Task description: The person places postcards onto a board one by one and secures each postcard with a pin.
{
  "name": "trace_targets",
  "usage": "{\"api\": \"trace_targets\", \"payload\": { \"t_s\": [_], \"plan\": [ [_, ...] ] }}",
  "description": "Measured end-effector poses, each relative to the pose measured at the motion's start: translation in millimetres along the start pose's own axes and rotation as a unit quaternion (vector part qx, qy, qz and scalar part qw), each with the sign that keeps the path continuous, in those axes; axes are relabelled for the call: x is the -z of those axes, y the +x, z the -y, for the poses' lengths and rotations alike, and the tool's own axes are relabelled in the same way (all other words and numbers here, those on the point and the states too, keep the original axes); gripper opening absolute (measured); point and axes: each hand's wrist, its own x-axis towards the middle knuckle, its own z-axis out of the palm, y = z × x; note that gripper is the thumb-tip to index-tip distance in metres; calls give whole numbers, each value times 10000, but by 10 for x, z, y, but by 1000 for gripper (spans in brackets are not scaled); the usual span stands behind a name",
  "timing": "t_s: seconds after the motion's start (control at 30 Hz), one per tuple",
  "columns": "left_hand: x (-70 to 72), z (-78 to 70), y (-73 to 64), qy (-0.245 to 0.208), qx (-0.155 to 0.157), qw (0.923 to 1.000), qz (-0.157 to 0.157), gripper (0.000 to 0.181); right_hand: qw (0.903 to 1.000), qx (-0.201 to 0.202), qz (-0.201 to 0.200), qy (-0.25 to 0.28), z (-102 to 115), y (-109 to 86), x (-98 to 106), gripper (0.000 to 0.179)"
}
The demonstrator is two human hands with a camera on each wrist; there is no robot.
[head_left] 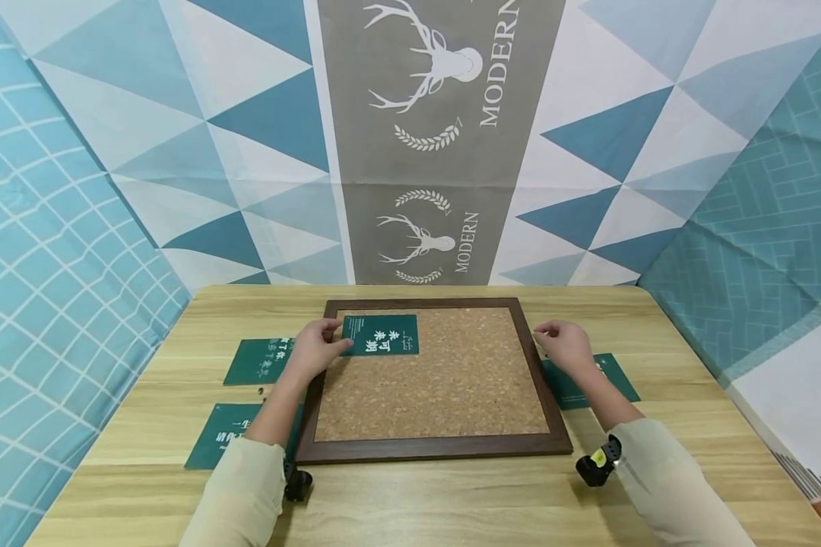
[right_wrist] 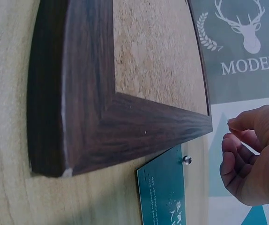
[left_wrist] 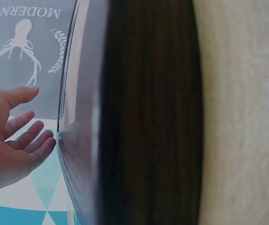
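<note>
A dark-green card with white characters (head_left: 386,335) lies at the upper left of the cork board (head_left: 438,387). My left hand (head_left: 320,346) is at the card's left edge, its thumb reaching the card; its fingers are spread apart in the left wrist view. Over on the board's right side, my right hand (head_left: 566,346) hovers beside the brown frame (right_wrist: 158,119), fingers loosely curled, thumb and forefinger close together, with no object showing between them. Below those fingers another green card (right_wrist: 162,187) is partly covered by the frame, and a small shiny pin (right_wrist: 186,160) is at its edge.
Two more green cards, one farther back (head_left: 249,361) and one nearer (head_left: 222,433), lie left of the board. A small brown piece (head_left: 261,390) sits between them. Patterned cloth (head_left: 274,152) hangs behind the wooden table (head_left: 438,501).
</note>
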Motion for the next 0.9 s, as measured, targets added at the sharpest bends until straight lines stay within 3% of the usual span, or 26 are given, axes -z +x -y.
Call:
{"api": "trace_targets", "payload": {
  "t_s": [0.9],
  "plan": [
    [-186,-86,74,225,-284,9993,90,48,9991,382,64,143,264,-24,-176,23]
  ]
}}
